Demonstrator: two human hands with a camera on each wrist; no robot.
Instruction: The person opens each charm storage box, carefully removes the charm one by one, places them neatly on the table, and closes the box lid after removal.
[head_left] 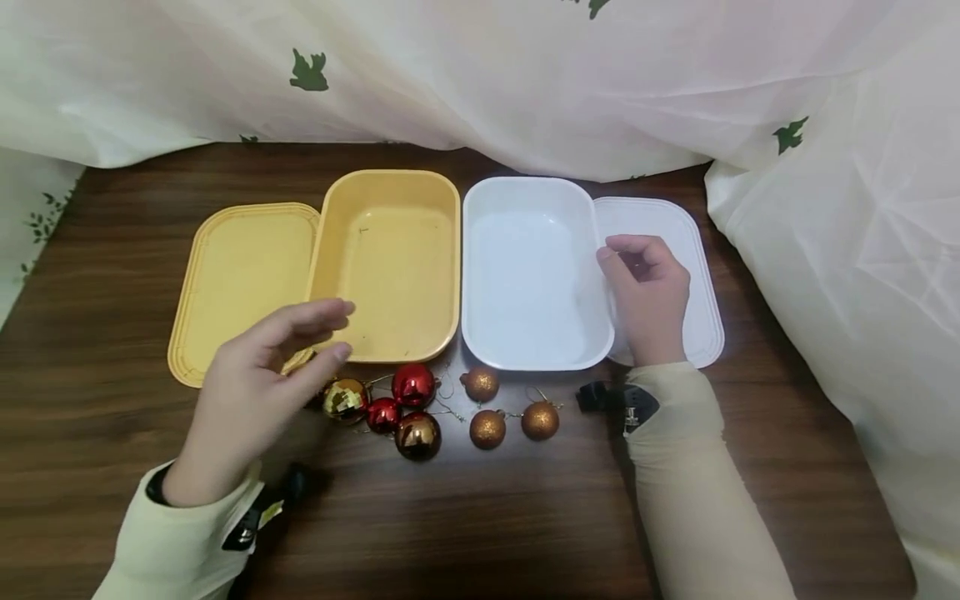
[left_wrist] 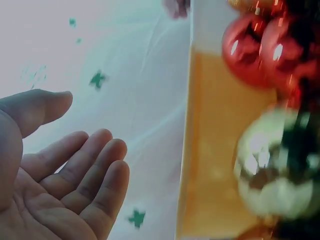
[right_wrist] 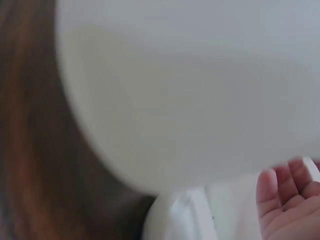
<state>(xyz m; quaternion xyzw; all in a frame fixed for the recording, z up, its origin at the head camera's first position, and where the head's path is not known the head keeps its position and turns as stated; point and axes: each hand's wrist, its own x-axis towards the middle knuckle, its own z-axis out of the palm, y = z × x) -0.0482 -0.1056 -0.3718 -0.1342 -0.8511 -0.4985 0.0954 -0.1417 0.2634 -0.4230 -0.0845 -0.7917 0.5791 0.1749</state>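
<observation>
My left hand (head_left: pixel 258 379) hovers over the front left corner of the yellow box (head_left: pixel 393 275), thumb and fingers apart with nothing between them. The left wrist view shows its bare palm (left_wrist: pixel 55 205). Beside the white box (head_left: pixel 532 275), my right hand (head_left: pixel 652 292) has loosely bent fingers, with the thumb tip right at the box's right rim. Christmas baubles lie in front of the boxes: a gold one (head_left: pixel 346 401), a large red (head_left: pixel 414 385), a small red (head_left: pixel 383 415), a bronze (head_left: pixel 417 436), and three glittery orange ones (head_left: pixel 487 429).
A yellow lid (head_left: pixel 247 275) lies left of the yellow box, partly under its edge. To the right, a white lid (head_left: pixel 663 221) lies partly under the white box and my right hand. White cloth (head_left: pixel 487 75) hangs behind and along the right of the dark wooden table (head_left: pixel 487 533).
</observation>
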